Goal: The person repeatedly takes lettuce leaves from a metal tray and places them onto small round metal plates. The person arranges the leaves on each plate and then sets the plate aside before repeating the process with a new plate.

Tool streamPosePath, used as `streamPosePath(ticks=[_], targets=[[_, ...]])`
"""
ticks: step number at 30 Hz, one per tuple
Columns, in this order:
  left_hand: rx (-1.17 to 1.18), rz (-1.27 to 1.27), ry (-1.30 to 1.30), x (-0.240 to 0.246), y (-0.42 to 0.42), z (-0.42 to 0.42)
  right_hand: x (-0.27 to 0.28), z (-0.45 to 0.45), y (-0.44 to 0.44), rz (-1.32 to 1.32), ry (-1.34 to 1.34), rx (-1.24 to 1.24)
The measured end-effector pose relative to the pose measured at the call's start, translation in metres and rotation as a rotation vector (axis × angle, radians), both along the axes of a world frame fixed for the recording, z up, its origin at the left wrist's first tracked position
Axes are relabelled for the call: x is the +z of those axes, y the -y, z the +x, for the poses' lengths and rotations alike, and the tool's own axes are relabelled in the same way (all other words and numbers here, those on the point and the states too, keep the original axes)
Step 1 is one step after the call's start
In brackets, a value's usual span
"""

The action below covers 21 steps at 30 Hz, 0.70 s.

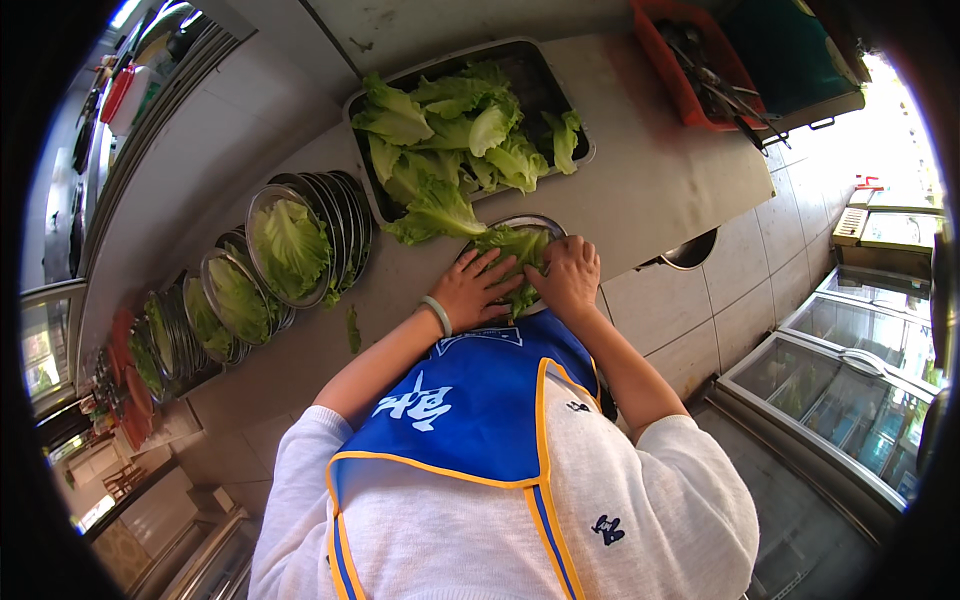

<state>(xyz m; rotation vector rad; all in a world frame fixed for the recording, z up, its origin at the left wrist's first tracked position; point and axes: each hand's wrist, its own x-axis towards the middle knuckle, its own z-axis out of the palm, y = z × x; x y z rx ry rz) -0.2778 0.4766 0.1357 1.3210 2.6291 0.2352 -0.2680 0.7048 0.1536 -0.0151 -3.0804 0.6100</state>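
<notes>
A round metal plate [538,219] lies against the front of my apron, with green lettuce leaves [517,246] on it. My left hand [476,289], a pale bangle at its wrist, rests flat on the leaves with its fingers spread. At the right rim my right hand [568,276] has curled fingers, and its thumb presses the lettuce edge; its fingertips partly hide the rim. Just beyond the plate stands a dark rectangular tray [536,64] heaped with loose lettuce leaves [457,131]. One large leaf [439,214] hangs over its near edge towards the plate.
Stacks of metal plates [324,225] topped with lettuce line the counter [637,172] to my left. A lettuce scrap [352,328] lies near them. At the far right, a red basket [694,112] holds metal utensils. Glass-topped freezers [832,375] stand on the right.
</notes>
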Motion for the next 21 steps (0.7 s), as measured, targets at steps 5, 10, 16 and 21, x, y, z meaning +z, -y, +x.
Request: streamPosePath(ticks=[5,10,16,21], targets=[[0.003,0.062,0.057,0.0,0.0,-0.009,-0.026,-0.009,-0.009,-0.526,-0.133,-0.433],[0.463,1.051,0.697,0.015,0.012,-0.016,-0.029,-0.026,-0.052,-0.371,0.182,-0.188],[1.078,0.818,0.635,0.036,0.055,0.004,-0.015,-0.017,-0.067,-0.288,-0.129,-0.169],[0.993,0.782,0.739,0.043,0.051,0.02,0.01,-0.021,-0.071,-0.524,0.156,-0.299]])
